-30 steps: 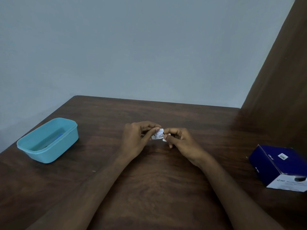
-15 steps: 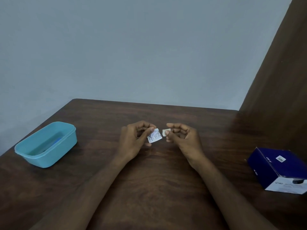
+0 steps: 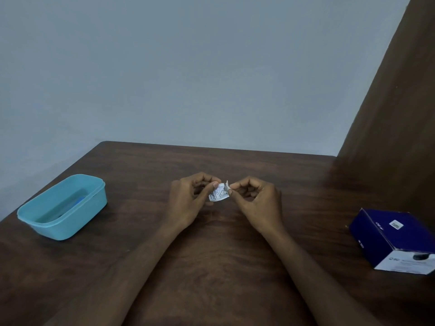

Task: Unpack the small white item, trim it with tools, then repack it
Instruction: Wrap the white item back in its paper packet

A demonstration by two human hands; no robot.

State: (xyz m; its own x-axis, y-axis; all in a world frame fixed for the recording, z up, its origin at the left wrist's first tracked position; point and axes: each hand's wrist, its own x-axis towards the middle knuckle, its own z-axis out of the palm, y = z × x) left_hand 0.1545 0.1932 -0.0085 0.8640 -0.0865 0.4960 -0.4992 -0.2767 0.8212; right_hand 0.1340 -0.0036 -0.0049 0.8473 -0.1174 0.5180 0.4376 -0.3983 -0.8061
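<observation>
A small white printed packet (image 3: 219,193) is held just above the middle of the dark wooden table (image 3: 211,267). My left hand (image 3: 188,203) pinches its left edge between thumb and forefinger. My right hand (image 3: 256,201) pinches a small torn or peeled corner at the packet's upper right. What is inside the packet cannot be seen.
A light blue plastic tub (image 3: 62,205) with something blue inside stands at the left edge of the table. A dark blue cardboard box (image 3: 395,238) with a white end lies at the right. A brown wooden panel (image 3: 395,114) rises along the right side.
The hands drew apart half a second ago, the right one holding a small bit. Now they are together again at the packet, and the right fingers pinch its top corner.
</observation>
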